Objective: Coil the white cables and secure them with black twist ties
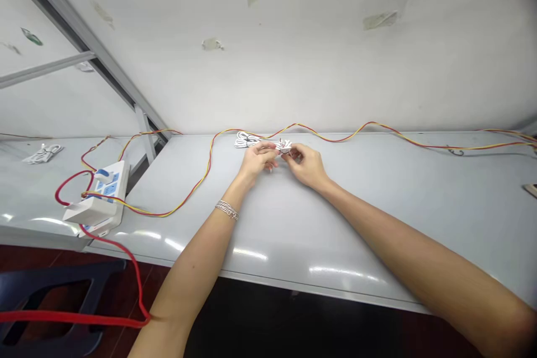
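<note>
Left hand (pixel 257 159) and right hand (pixel 304 165) meet above the grey desk (pixel 293 224), fingers (pixel 290 154) narrow, pinching a small white cable bundle (pixel 283 146) from opposite sides, apparently to steady it. Coiled white cable (pixel 246 140) lies just beyond the left fingers; red-yellow twisted wire (pixel 335 141) runs behind.

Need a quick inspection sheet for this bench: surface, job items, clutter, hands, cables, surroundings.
Surface: pale grey bench top, glossy, with light reflections.
Job's things: small white cable bundle held between both hands; larger white cable coil beside it.
Clutter: another white cable bundle on the bench section to the left.
Hands: left hand, with silver bracelet, and right hand, both on the small bundle.
Cables: red-and-yellow wire runs along the bench to a white power strip; red cable drops off the bench.
Surroundings: taped white wall, grey metal frame, dark stool, reddish floor.
</note>
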Available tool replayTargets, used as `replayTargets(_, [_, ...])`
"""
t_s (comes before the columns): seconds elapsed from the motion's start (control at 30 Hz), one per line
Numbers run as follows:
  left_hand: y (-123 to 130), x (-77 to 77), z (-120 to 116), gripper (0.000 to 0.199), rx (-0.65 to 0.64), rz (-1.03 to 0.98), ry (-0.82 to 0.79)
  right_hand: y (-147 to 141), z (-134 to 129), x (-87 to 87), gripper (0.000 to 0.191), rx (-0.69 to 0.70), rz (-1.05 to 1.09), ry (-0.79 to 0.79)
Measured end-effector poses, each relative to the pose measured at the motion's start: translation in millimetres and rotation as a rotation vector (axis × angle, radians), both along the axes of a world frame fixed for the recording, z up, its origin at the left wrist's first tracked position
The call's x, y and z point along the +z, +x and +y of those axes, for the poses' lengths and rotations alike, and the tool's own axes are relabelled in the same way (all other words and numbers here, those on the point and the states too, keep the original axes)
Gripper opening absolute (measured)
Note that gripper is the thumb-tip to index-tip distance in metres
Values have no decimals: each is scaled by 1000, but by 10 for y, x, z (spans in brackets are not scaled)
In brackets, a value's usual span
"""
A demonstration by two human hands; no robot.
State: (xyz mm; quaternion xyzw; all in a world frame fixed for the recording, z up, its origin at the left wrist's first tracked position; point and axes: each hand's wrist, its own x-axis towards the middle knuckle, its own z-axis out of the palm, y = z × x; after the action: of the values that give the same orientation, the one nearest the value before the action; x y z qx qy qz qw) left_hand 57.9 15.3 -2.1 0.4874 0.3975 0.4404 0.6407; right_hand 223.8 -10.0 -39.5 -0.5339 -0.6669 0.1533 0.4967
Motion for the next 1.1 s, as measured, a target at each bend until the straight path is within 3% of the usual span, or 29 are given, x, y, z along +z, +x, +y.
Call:
replayTargets(0.53, [8, -13, 31, 28, 240, -69, 79, -17, -19, 28, 10, 59, -247, -6])
replayTargets(0.9, [-54, 91, 70, 37, 318, -181, 18, -56, -39, 25, 5, 49, -413, -32])
replayTargets(1.1, [-110, 117, 84, 31, 336, -281, 6, -45, -30, -2, 1, 41, -418, -19])
